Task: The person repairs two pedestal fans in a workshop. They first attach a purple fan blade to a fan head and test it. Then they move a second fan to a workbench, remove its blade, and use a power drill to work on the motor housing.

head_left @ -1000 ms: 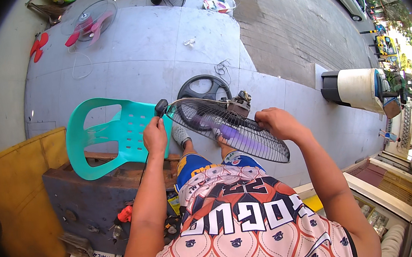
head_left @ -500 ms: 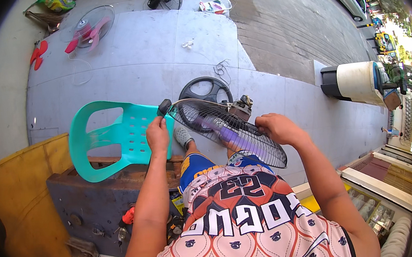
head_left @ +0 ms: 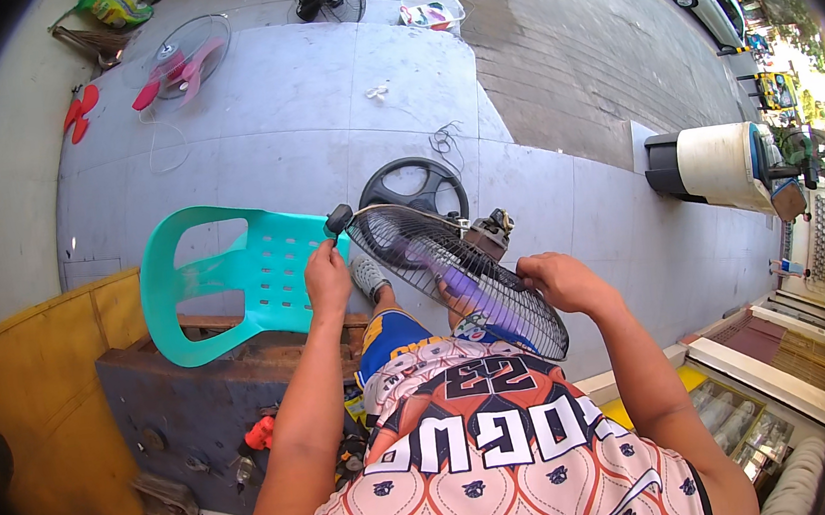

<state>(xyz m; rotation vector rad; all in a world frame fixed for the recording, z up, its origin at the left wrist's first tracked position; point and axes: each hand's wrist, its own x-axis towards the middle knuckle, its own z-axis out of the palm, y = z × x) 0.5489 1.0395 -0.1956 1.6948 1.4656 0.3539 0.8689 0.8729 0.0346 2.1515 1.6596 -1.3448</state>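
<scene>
1. At my left stands a green chair (head_left: 278, 267), its slotted seat just beside my forearm.
2. My left hand (head_left: 328, 278) is closed, thumb and fingers clamped on the narrow end of a black block (head_left: 339, 220). What the block is, I cannot tell. It looks hard and small, light enough for a pinch.
3. The block is at the cage's left end; whether the two touch, I cannot tell.
4. A spoked black base (head_left: 409, 173) lies on the floor beyond my feet, partly hidden by the cage.
5. The fan is in front of my lap, between my hands, its cage (head_left: 457, 275) tilted and slanting down to the right. I judge the thin wires springy and easily bent if squeezed mid-span; the rim should be the stiffer place to hold.
6. Purple blades (head_left: 471, 291) show through the wires. They look like plastic, smooth and liable to crack, so poor to grip.
7. The bare motor (head_left: 489, 233) is behind the cage. I expect most of the weight there, with exposed parts best not pressed.
8. My right hand (head_left: 566, 283) is curled, fingers clamped over the cage's upper right rim.
</scene>
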